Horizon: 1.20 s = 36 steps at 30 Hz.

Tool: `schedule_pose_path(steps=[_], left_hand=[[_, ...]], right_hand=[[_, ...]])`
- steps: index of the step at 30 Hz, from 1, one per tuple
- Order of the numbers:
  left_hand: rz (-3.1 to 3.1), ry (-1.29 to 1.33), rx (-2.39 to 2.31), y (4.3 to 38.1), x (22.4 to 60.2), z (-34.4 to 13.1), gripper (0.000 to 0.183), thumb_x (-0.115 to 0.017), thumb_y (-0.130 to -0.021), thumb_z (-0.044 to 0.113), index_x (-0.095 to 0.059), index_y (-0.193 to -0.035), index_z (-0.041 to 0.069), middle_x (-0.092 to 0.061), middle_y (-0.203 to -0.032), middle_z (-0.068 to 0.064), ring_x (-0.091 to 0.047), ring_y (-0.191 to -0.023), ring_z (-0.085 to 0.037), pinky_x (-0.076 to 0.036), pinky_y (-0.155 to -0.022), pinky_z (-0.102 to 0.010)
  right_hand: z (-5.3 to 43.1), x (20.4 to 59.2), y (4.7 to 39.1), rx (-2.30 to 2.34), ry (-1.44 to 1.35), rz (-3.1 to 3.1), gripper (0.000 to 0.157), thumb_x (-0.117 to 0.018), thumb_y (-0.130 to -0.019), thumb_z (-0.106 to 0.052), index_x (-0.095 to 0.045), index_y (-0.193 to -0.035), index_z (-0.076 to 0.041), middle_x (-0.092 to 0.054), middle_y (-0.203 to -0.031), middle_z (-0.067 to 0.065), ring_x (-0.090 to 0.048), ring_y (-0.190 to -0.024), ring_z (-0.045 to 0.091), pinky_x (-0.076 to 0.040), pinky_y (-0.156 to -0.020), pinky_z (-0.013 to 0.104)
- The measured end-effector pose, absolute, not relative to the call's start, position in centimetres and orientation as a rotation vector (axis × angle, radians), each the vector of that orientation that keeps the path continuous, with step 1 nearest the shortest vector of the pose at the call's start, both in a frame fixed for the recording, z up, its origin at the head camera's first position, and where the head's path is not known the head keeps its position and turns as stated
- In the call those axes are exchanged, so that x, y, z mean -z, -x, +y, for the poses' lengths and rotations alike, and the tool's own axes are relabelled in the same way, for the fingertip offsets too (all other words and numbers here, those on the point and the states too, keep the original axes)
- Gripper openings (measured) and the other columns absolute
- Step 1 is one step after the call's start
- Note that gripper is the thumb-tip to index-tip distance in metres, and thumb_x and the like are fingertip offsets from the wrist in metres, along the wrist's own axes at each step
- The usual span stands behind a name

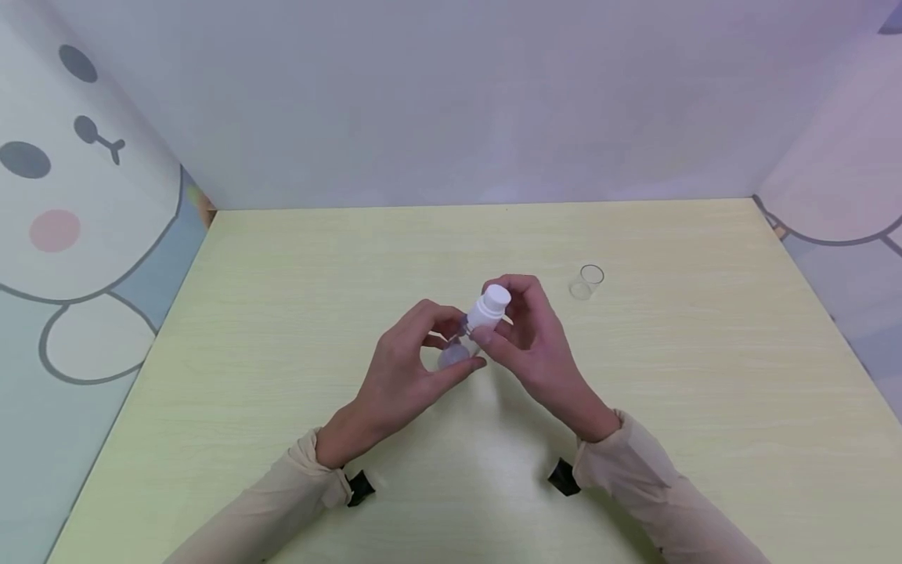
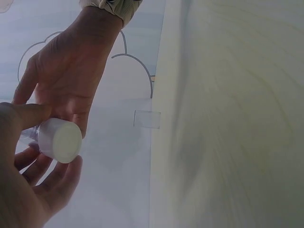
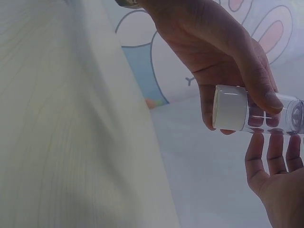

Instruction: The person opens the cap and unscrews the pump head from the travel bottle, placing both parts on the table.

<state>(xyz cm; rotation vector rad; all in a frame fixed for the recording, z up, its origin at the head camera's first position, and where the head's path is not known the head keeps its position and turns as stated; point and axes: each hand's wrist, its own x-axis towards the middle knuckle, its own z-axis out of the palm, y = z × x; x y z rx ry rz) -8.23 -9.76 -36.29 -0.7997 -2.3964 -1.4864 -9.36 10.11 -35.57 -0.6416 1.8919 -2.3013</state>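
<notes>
Both hands hold a small bottle [image 1: 486, 313] above the table. Its white, stepped upper end points up and away in the head view. A clear body [image 3: 287, 104] and a wide white cylinder [image 3: 231, 109] show in the right wrist view. That cylinder's flat round face [image 2: 67, 142] turns toward the left wrist camera. My left hand [image 1: 409, 368] curls around the lower part, thumb and fingers on opposite sides. My right hand [image 1: 539, 356] pinches the upper part, its thumb across the white side. I cannot tell whether the bottle is one piece or two.
A small clear cylinder [image 1: 586, 283] stands on the pale wooden table [image 1: 338, 258], beyond the right hand and to its right. Behind the table rises a plain wall [image 1: 458, 102]. Cartoon-patterned panels [image 1: 92, 235] flank both sides. Black wrist mounts [image 1: 564, 478] hang by the sleeves.
</notes>
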Motion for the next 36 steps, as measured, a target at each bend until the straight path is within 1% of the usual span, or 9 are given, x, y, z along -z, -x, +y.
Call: schedule_pose_path(steps=[4, 8, 11, 16, 19, 23, 27, 32, 36], left_hand=[[-2.388, 0.807, 1.485, 8.22, 36.30, -9.77, 0.045, -0.090, -0.082, 0.012, -0.063, -0.119, 0.009, -0.066, -0.106, -0.002, -0.068, -0.097, -0.014, -0.064, -0.078, -0.027], [-2.377, 0.812, 1.493, 8.23, 36.30, -9.75, 0.045, -0.090, -0.082, 0.012, -0.064, -0.119, 0.009, -0.066, -0.105, -0.002, -0.068, -0.096, -0.015, -0.064, -0.078, -0.027], [-2.374, 0.812, 1.497, 8.20, 36.28, -9.74, 0.045, -0.090, -0.082, 0.012, -0.064, -0.119, 0.009, -0.066, -0.105, -0.003, -0.068, -0.096, -0.015, -0.064, -0.078, -0.027], [-2.377, 0.805, 1.500, 8.13, 36.27, -9.71, 0.045, -0.090, -0.082, 0.012, -0.064, -0.119, 0.009, -0.066, -0.106, -0.003, -0.068, -0.096, -0.016, -0.064, -0.078, -0.027], [-2.377, 0.805, 1.499, 8.10, 36.29, -9.72, 0.045, -0.090, -0.082, 0.012, -0.064, -0.119, 0.008, -0.066, -0.106, -0.004, -0.069, -0.096, -0.018, -0.064, -0.078, -0.028], [-2.383, 0.800, 1.489, 8.06, 36.32, -9.72, 0.046, -0.090, -0.082, 0.012, -0.064, -0.119, 0.008, -0.066, -0.106, -0.004, -0.069, -0.096, -0.017, -0.065, -0.077, -0.028], [-2.393, 0.795, 1.481, 8.01, 36.35, -9.74, 0.047, -0.090, -0.082, 0.013, -0.064, -0.120, 0.009, -0.066, -0.107, -0.003, -0.069, -0.097, -0.015, -0.064, -0.077, -0.028], [-2.403, 0.796, 1.470, 8.00, 36.42, -9.77, 0.047, -0.090, -0.082, 0.013, -0.063, -0.120, 0.008, -0.066, -0.107, -0.003, -0.068, -0.097, -0.014, -0.065, -0.077, -0.027], [-2.413, 0.797, 1.459, 7.98, 36.48, -9.76, 0.047, -0.091, -0.082, 0.013, -0.063, -0.119, 0.009, -0.065, -0.106, -0.003, -0.068, -0.096, -0.013, -0.064, -0.077, -0.026]], right_hand=[[10.12, 35.63, 9.33, 2.301, 0.621, 1.917, 0.041, -0.066, -0.098, 0.001, -0.046, -0.130, -0.013, -0.050, -0.126, 0.000, -0.055, -0.108, 0.017, -0.057, -0.095, 0.021], [10.26, 35.50, 9.29, 2.265, 0.659, 1.964, 0.040, -0.062, -0.100, 0.000, -0.043, -0.134, 0.001, -0.051, -0.128, 0.001, -0.054, -0.112, 0.019, -0.056, -0.100, 0.024], [10.32, 35.34, 9.22, 2.244, 0.684, 1.986, 0.042, -0.060, -0.101, -0.001, -0.040, -0.136, 0.008, -0.051, -0.128, 0.004, -0.054, -0.114, 0.020, -0.055, -0.105, 0.028], [10.32, 35.21, 9.15, 2.240, 0.704, 2.004, 0.036, -0.057, -0.102, -0.002, -0.045, -0.135, 0.004, -0.054, -0.128, 0.008, -0.055, -0.116, 0.022, -0.052, -0.110, 0.032], [10.32, 35.10, 9.09, 2.241, 0.705, 2.005, 0.033, -0.054, -0.102, -0.002, -0.048, -0.134, 0.002, -0.056, -0.129, 0.007, -0.055, -0.118, 0.023, -0.052, -0.110, 0.032], [10.35, 35.00, 8.98, 2.231, 0.705, 1.996, 0.033, -0.050, -0.103, -0.002, -0.050, -0.136, 0.002, -0.060, -0.129, 0.002, -0.057, -0.122, 0.023, -0.052, -0.107, 0.030], [10.38, 34.98, 8.95, 2.220, 0.736, 1.987, 0.037, -0.048, -0.104, -0.003, -0.051, -0.141, 0.001, -0.061, -0.128, 0.004, -0.057, -0.123, 0.024, -0.052, -0.105, 0.030], [10.29, 35.20, 9.00, 2.250, 0.745, 1.957, 0.044, -0.056, -0.101, -0.001, -0.048, -0.145, -0.004, -0.055, -0.130, 0.009, -0.054, -0.121, 0.027, -0.054, -0.102, 0.030], [10.09, 35.45, 9.06, 2.301, 0.681, 1.927, 0.043, -0.063, -0.098, 0.003, -0.046, -0.136, -0.009, -0.050, -0.128, 0.005, -0.053, -0.114, 0.024, -0.055, -0.100, 0.027]])
